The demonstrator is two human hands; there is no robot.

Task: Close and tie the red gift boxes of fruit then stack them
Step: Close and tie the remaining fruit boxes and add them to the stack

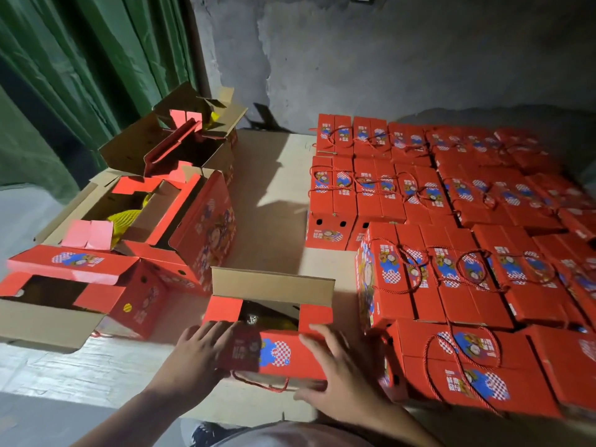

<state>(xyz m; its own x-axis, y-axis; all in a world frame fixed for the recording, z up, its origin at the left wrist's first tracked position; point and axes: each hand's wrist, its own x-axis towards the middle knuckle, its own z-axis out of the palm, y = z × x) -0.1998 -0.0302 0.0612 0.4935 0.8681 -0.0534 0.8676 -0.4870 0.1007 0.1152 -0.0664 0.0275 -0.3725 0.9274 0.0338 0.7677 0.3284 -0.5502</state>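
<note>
- One red gift box [274, 337] sits at the near edge of the surface [274, 195], right before the person; its far flap stands up showing plain brown card, the near flap is folded down, and a gap between them shows dark contents that cannot be made out.
- Its near flap carries a blue and white chequered cartoon print; the writing is too blurred to read. A red cord [264, 383] hangs along its front.
- The left hand [201, 350] lies flat with fingers spread on the box's left near corner; the right hand [335, 369] presses the right end, fingers straight, thumb down the front.
- Three open boxes [154, 227] stand to the left, flaps up, yellow foam netting [124, 221] showing in two.
- To the right, closed boxes [451, 253] tied with red cord are packed touching in rows and stacked in layers; well over twenty show, the far ones too blurred to count.
- A green curtain [80, 75] hangs far left, a grey wall [387, 53] behind.
</note>
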